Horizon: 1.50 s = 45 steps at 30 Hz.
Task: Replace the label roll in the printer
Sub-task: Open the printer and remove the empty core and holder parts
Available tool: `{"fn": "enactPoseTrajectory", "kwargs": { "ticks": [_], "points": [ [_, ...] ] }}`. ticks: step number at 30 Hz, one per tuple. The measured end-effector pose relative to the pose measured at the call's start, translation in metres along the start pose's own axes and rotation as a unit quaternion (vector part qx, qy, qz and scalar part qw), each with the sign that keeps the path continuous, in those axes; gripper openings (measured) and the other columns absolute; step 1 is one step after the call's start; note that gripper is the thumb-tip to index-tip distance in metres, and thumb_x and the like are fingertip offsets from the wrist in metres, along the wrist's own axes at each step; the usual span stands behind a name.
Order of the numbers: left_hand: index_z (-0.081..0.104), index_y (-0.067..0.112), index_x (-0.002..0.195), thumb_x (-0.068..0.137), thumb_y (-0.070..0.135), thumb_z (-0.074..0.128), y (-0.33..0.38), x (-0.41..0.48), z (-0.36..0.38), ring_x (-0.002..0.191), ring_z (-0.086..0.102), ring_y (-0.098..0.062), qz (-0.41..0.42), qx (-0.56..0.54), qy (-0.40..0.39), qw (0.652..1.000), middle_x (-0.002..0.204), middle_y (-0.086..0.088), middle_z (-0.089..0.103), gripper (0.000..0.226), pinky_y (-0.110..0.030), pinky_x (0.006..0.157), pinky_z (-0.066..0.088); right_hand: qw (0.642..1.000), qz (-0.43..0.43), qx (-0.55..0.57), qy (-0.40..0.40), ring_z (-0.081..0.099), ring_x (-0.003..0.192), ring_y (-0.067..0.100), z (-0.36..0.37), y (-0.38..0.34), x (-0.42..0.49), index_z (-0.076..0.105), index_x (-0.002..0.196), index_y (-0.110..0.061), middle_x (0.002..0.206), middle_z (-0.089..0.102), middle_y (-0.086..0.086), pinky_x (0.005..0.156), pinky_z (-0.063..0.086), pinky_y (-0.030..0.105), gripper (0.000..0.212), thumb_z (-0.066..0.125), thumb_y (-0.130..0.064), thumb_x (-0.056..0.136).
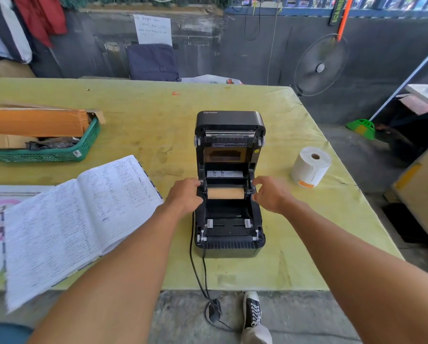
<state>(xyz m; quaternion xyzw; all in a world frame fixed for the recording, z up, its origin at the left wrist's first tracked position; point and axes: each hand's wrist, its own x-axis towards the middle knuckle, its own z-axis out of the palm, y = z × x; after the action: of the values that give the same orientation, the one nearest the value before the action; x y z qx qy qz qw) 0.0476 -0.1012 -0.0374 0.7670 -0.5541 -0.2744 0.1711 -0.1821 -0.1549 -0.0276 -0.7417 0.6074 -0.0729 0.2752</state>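
A black label printer [229, 244] stands mid-table with its lid raised. Inside its bay lies a bare brown cardboard core [226, 193], held between the two side roll holders. My left hand [184, 194] rests against the left holder and my right hand [270, 193] against the right one, fingers curled on the holders' edges. I cannot tell how firmly either hand grips. A full white label roll [309, 167] stands on end to the right of the printer, apart from both hands.
An open handwritten ledger [66, 219] lies left of the printer, over a printed sheet. A green basket [46, 152] with cardboard boxes sits at the far left. The printer's cables [198, 276] drop over the table's [270, 269] front edge. A fan [319, 65] stands behind the right corner.
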Motion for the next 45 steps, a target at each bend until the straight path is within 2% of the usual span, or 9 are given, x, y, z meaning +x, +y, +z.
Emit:
{"fn": "enactPoseTrajectory", "kwargs": {
  "ticks": [4, 8, 12, 16, 20, 23, 29, 35, 45],
  "points": [
    [0.051, 0.017, 0.139, 0.081, 0.016, 0.077, -0.003, 0.005, 0.011, 0.094, 0.062, -0.026, 0.029, -0.018, 0.003, 0.999, 0.107, -0.008, 0.066, 0.063, -0.034, 0.085, 0.048, 1.000, -0.023, -0.005, -0.008, 0.060, 0.114, 0.034, 0.013, 0.002, 0.006, 0.050, 0.140, -0.014, 0.127, 0.065, 0.014, 0.089, 0.046, 0.034, 0.059, 0.073, -0.018, 0.087],
    [0.062, 0.013, 0.123, 0.081, 0.017, 0.077, -0.002, 0.018, 0.016, 0.072, 0.056, -0.015, 0.052, -0.010, 0.013, 0.999, 0.080, 0.004, 0.059, 0.044, -0.026, 0.062, 0.039, 0.999, -0.039, -0.017, -0.010, 0.062, 0.107, 0.032, 0.017, 0.004, 0.023, 0.052, 0.138, -0.019, 0.121, 0.067, 0.012, 0.077, 0.042, 0.028, 0.061, 0.077, -0.024, 0.083],
    [0.065, 0.016, 0.122, 0.083, 0.018, 0.075, -0.006, 0.022, 0.019, 0.077, 0.059, -0.019, 0.058, -0.027, 0.013, 0.998, 0.084, 0.001, 0.062, 0.040, -0.027, 0.068, 0.041, 0.998, -0.045, -0.032, -0.017, 0.063, 0.102, 0.029, 0.019, 0.006, 0.032, 0.061, 0.130, -0.020, 0.118, 0.069, 0.010, 0.074, 0.041, 0.028, 0.051, 0.078, -0.027, 0.083],
    [0.068, 0.014, 0.112, 0.084, 0.019, 0.074, -0.006, 0.028, 0.019, 0.069, 0.055, -0.014, 0.066, -0.025, 0.009, 0.997, 0.075, 0.006, 0.058, 0.028, -0.023, 0.057, 0.035, 0.998, -0.047, -0.030, -0.042, 0.062, 0.095, 0.027, 0.016, 0.007, 0.041, 0.064, 0.125, -0.019, 0.111, 0.070, 0.010, 0.074, 0.041, 0.030, 0.047, 0.078, -0.029, 0.082],
    [0.070, 0.015, 0.098, 0.083, 0.023, 0.075, -0.002, 0.028, 0.008, 0.069, 0.054, -0.014, 0.078, -0.043, 0.011, 0.996, 0.069, 0.009, 0.056, 0.017, -0.022, 0.057, 0.034, 0.998, -0.042, 0.007, -0.047, 0.057, 0.080, 0.022, 0.005, 0.005, 0.037, 0.067, 0.120, -0.015, 0.089, 0.064, 0.002, 0.064, 0.041, 0.028, 0.038, 0.075, -0.029, 0.085],
    [0.072, 0.019, 0.096, 0.085, 0.030, 0.072, 0.007, 0.025, -0.009, 0.080, 0.060, -0.014, 0.085, -0.092, 0.014, 0.992, 0.084, 0.006, 0.066, 0.015, -0.022, 0.065, 0.041, 0.996, -0.040, 0.066, -0.052, 0.057, 0.079, 0.018, -0.017, 0.002, 0.029, 0.067, 0.122, -0.011, 0.094, 0.065, 0.004, 0.058, 0.041, 0.023, 0.038, 0.071, -0.030, 0.089],
    [0.062, 0.012, 0.107, 0.099, 0.036, 0.051, 0.044, 0.011, -0.027, 0.096, 0.069, -0.023, 0.015, -0.326, -0.046, 0.944, 0.111, -0.013, 0.066, 0.028, -0.041, 0.086, 0.056, 0.948, 0.028, 0.311, -0.066, 0.071, 0.100, 0.022, -0.054, -0.011, -0.005, 0.068, 0.113, -0.014, 0.111, 0.073, 0.009, 0.085, 0.057, 0.039, 0.029, 0.060, -0.036, 0.096],
    [0.059, 0.008, 0.113, 0.089, 0.033, 0.069, 0.081, -0.016, -0.009, 0.076, 0.067, -0.015, 0.014, -0.421, -0.087, 0.903, 0.099, -0.014, 0.067, 0.037, -0.024, 0.062, 0.056, 0.915, 0.044, 0.396, -0.061, 0.072, 0.085, 0.023, -0.063, 0.001, -0.043, 0.067, 0.111, -0.009, 0.097, 0.073, 0.011, 0.084, 0.059, 0.042, 0.028, 0.054, -0.031, 0.100],
    [0.057, 0.000, 0.110, 0.086, 0.018, 0.073, 0.116, -0.055, 0.084, 0.066, 0.061, -0.017, -0.042, -0.446, -0.173, 0.877, 0.075, -0.013, 0.068, 0.034, -0.029, 0.066, 0.049, 0.886, 0.148, 0.431, -0.083, 0.072, 0.084, 0.029, -0.055, 0.094, -0.094, 0.066, 0.112, -0.002, 0.096, 0.069, 0.013, 0.088, 0.059, 0.045, 0.027, 0.057, -0.024, 0.099]
  ]
}}
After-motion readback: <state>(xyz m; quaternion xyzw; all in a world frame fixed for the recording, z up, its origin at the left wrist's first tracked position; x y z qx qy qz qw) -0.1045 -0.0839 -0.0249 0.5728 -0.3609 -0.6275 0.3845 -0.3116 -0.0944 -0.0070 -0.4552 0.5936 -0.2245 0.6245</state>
